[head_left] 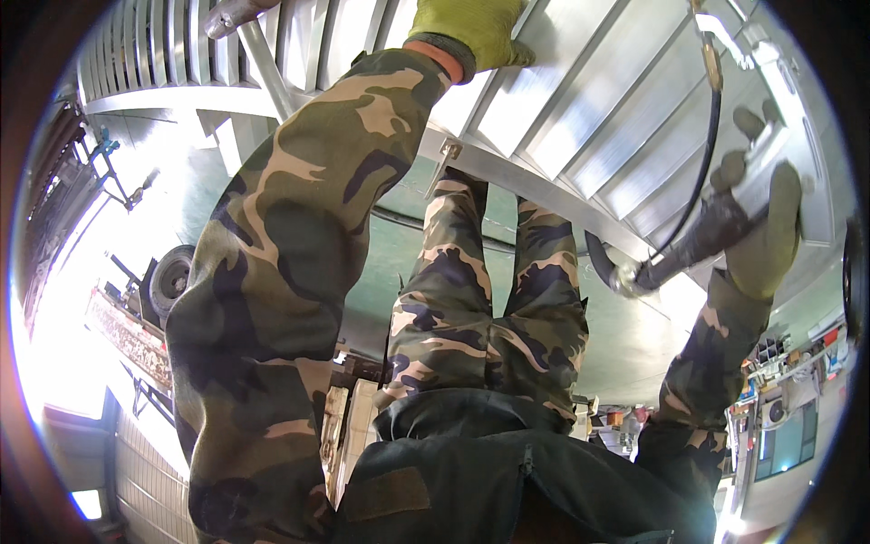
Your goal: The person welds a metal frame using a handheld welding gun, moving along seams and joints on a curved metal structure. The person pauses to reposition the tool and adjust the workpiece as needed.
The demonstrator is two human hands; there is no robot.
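My left hand [467, 34], in a yellow-green glove, lies on a shiny slatted metal panel [566, 86]. Its thumb is stretched out over the slats, while the other fingers run past the upper edge of the view. At the right, my gloved right hand [766, 227] is closed round a black tape-wrapped handle [693, 243]. A thin black hose [706, 163] curves up from the handle's lower end to a brass fitting [712, 68] beside the panel. A small metal clamp or bolt [444, 161] sits at the panel's near edge.
Another slatted metal section [172, 50] spans the upper left, with a metal post [263, 68] by it. My legs stand on a green floor [625, 335] below the panel's edge. A wheel [170, 279] is off to the left; cluttered shelving [797, 363] lies at the right.
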